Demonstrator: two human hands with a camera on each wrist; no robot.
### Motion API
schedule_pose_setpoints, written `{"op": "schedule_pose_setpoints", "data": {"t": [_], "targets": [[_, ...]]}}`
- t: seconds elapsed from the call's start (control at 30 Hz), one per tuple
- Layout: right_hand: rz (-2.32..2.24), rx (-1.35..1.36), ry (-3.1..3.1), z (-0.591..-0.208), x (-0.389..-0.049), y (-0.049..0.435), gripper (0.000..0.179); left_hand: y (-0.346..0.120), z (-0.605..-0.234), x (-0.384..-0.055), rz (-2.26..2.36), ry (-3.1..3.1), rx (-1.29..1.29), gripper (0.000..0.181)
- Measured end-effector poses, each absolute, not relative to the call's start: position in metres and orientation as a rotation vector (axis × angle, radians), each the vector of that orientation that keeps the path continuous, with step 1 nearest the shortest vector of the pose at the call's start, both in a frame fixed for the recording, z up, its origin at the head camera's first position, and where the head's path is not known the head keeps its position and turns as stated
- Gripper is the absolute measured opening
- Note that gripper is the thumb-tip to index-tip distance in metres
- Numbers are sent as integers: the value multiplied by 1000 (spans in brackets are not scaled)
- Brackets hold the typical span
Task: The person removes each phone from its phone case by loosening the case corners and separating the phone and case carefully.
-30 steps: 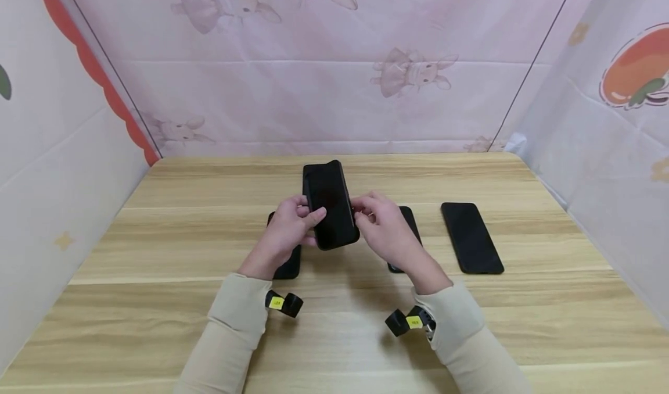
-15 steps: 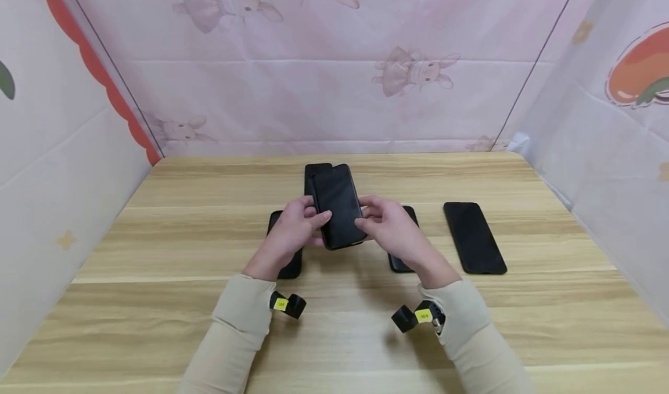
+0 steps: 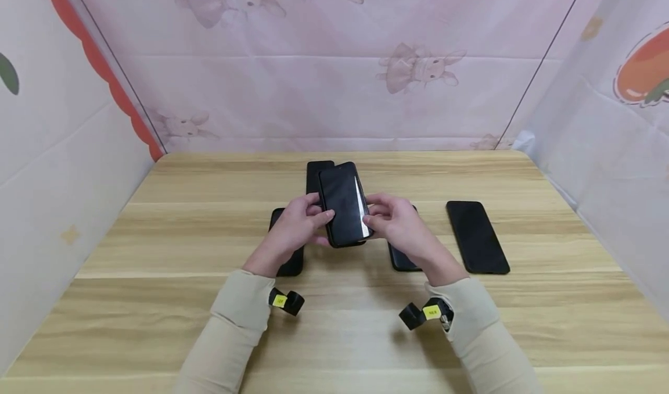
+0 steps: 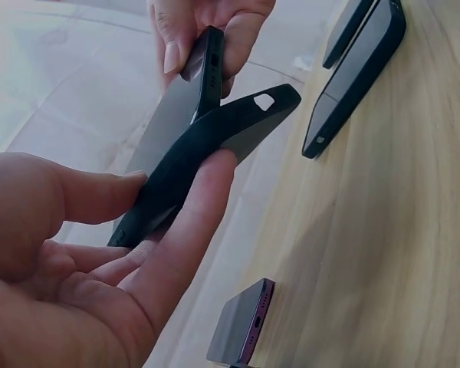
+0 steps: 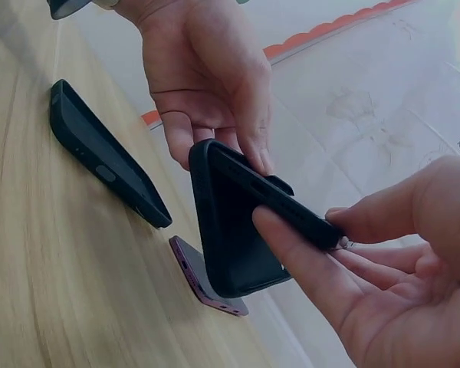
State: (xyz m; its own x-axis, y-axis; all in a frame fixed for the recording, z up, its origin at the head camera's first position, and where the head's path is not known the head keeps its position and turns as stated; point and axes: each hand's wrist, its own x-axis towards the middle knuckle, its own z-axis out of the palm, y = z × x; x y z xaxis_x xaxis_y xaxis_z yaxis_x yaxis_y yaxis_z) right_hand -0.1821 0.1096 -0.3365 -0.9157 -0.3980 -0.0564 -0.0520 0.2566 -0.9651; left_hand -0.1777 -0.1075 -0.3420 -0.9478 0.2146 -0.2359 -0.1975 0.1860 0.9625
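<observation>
- Pinching a black case [image 4: 180, 157] in the left hand [image 3: 300, 222], with the thumb along its front edge and the fingers behind.
- Gripping a dark phone [image 3: 342, 205] at its near right corner in the right hand [image 3: 397, 222], with the thumb on the screen side and the fingers bent behind.
- Holding both pieces above the table [image 3: 345, 336], between the two hands, with the phone's near end standing apart from the bent case.
- Reaching forward and inward with both arms, left sleeve [image 3: 235, 318] and right sleeve [image 3: 475, 324], with fingertips turned toward each other.
- Crossing over a hollow black case [image 5: 107, 161] with the left wrist.
- Crossing over a second dark phone [image 3: 400, 258] with the right wrist.
- Having a purple-edged phone [image 5: 203, 280] beyond the left hand, partly covered in the head view.
- Having a third dark phone [image 3: 478, 237] to the right of the right hand, well apart.
</observation>
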Motion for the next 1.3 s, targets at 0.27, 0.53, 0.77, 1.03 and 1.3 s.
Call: {"op": "schedule_pose_setpoints", "data": {"t": [0.27,0.53,0.77,1.03,1.3], "targets": [[-1751,-405,2216,-341,-185,112,43,-105,-342,-182,1806,2159,12,64],[-1769,-371,2207,-341,-187,116,44,-108,-340,-182,1750,2207,6,62],[-1801,-288,2209,-343,-192,121,44,-112,-340,-179,1640,2266,-9,64],[-1828,-189,2215,-345,-201,124,46,-115,-343,-173,1513,2307,-32,65],[-1829,-162,2227,-350,-214,125,46,-115,-346,-168,1449,2333,-14,67]]}}
